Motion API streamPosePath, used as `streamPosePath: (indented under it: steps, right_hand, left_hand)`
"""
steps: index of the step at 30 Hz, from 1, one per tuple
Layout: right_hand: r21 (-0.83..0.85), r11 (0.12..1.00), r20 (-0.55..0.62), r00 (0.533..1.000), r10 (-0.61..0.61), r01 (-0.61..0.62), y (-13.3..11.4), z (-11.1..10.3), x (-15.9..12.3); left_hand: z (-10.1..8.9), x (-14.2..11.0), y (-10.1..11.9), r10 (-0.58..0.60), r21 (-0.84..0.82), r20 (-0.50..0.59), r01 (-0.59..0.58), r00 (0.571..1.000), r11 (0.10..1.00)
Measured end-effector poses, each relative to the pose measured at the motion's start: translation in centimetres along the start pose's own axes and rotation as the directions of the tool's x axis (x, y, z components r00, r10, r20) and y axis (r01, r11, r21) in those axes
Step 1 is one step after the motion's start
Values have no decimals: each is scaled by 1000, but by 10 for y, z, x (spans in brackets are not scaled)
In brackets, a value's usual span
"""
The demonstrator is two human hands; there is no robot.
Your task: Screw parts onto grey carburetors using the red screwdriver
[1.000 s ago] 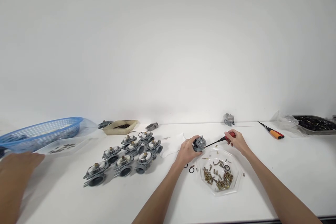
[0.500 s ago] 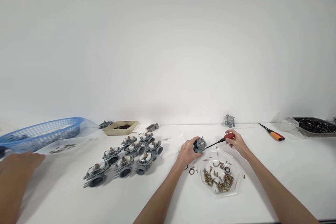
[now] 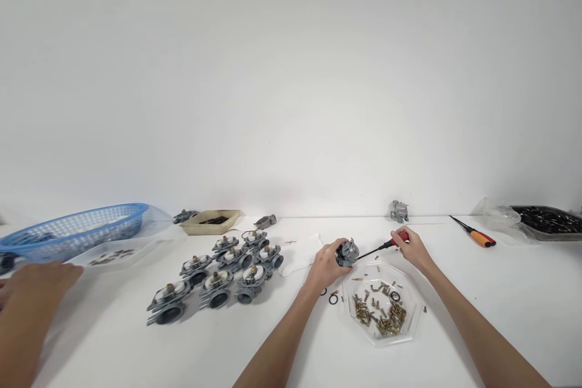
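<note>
One carburetor (image 3: pixel 350 252) was in hand, screwdriver (image 3: pixel 388 244) beside it, seemingly midway; eight carburetors (image 3: pixel 216 282) nearby sat uncovered.
At far left a co-worker's hand (image 3: pixel 43 285) showed beside a clear tray (image 3: pixel 144 251), its hold impossible to tell; then the eight, white parts and brass tips bare, looked unfinished; the left hand (image 3: pixel 328 264) gripped the single carburetor near the rim of an octagonal tray (image 3: pixel 391 341) of brass screws (image 3: pixel 391 319); the right hand (image 3: pixel 413 250) pinched the screwdriver, tip near or touching the metal; I couldn't tell whether any screw was home.
</note>
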State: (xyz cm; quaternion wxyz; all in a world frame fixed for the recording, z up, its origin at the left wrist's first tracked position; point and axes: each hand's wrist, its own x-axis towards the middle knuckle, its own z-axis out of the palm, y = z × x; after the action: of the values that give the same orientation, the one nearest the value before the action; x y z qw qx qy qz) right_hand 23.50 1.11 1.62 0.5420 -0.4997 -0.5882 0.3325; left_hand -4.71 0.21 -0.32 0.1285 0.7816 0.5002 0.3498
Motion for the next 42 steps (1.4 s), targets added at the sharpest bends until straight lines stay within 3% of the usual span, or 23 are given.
streamPosePath:
  steps: [4,8,12,18,23,27,33,38,42]
  right_hand:
    - [7,999,72,996,-44,44,-2,0,-1]
    - [-156,985,12,998,-69,70,-5,-1,-2]
    - [-11,997,101,992,-74,76,-8,-1,-4]
    - [-119,990,-21,996,-82,79,-4,0,-2]
    - [30,991,29,991,-128,127,-4,3,-3]
    - [-54,993,-19,994,-108,107,-8,5,-5]
    - [-45,992,64,992,-112,114,-10,0,-6]
    - [-164,983,-35,995,-94,87,-6,1,-5]
    - [-40,999,69,997,-21,24,-5,2,-7]
  left_hand:
    - [0,0,0,6,-5,-1,-6,1000,1000]
    - [0,0,1,7,-12,1,-7,1000,1000]
    - [0,0,0,-3,-10,-5,3,1000,1000]
    - [1,-1,0,-6,-17,1,6,1000,1000]
    - [0,0,1,-12,-10,2,12,1000,1000]
    - [-2,0,3,-9,-10,10,9,1000,1000]
    - [-2,0,2,-11,-7,5,11,1000,1000]
    - [-1,-1,2,-2,-3,3,2,1000,1000]
    - [-1,-1,1,-1,-6,-6,1,1000,1000]
